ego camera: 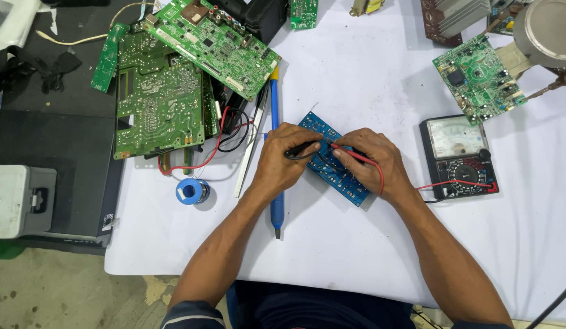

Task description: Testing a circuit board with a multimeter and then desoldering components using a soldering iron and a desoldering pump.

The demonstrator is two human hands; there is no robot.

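Observation:
A blue circuit board (350, 183) lies tilted on the white table sheet (356, 244), in the middle of the view. My left hand (283, 159) rests on the board's left edge and grips a black test probe (302, 150). My right hand (371, 161) lies on the board's right part and grips a red test probe (350, 152). Both probe tips meet the board between my hands. A red lead (459, 183) runs from my right hand to an analog multimeter (458, 157) at the right.
A blue soldering iron (275, 207) lies under my left wrist. A solder spool (191, 191) sits to the left. Green circuit boards (158, 100) are piled at the upper left; another green board (478, 78) lies upper right. A grey box (21, 201) stands far left.

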